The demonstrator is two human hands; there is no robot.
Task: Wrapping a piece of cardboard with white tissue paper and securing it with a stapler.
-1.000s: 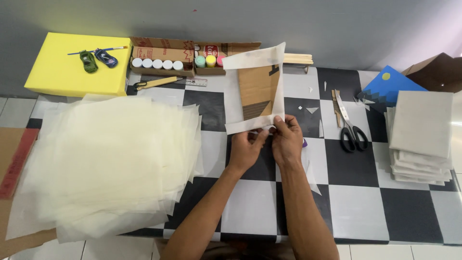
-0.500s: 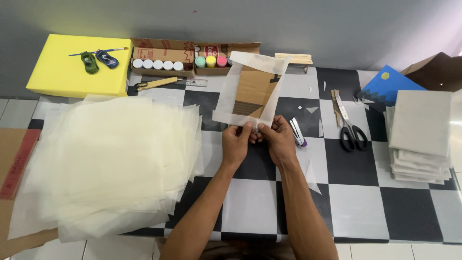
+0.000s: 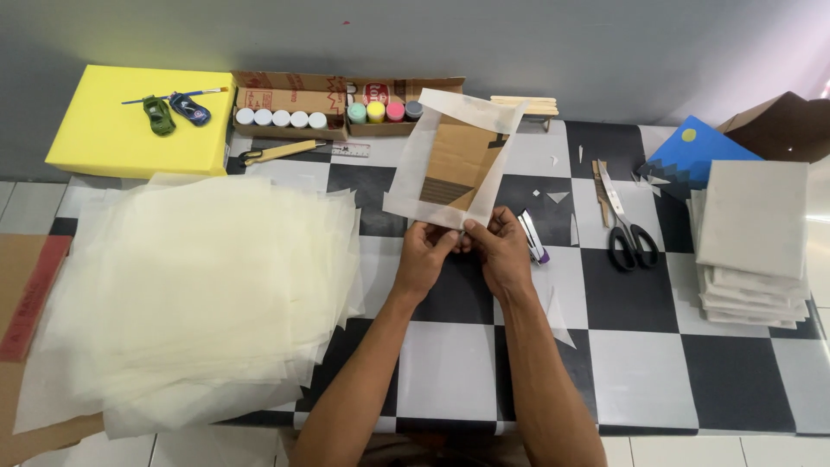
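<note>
I see my left hand (image 3: 425, 258) and right hand (image 3: 499, 251), fingers pinching the paper-wrapped cardboard (image 3: 456, 160) by its near edge, above mid-desk (image 3: 644, 346); open desk lies toward me.

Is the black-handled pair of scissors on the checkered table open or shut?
Shut. The black-handled pair of scissors lies flat on the checkered table, blades together in one narrow line, both handle loops side by side.

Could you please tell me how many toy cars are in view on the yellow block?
2: a green toy car and a blue toy car, side by side on the yellow block, far left. None seems hidden.
</note>
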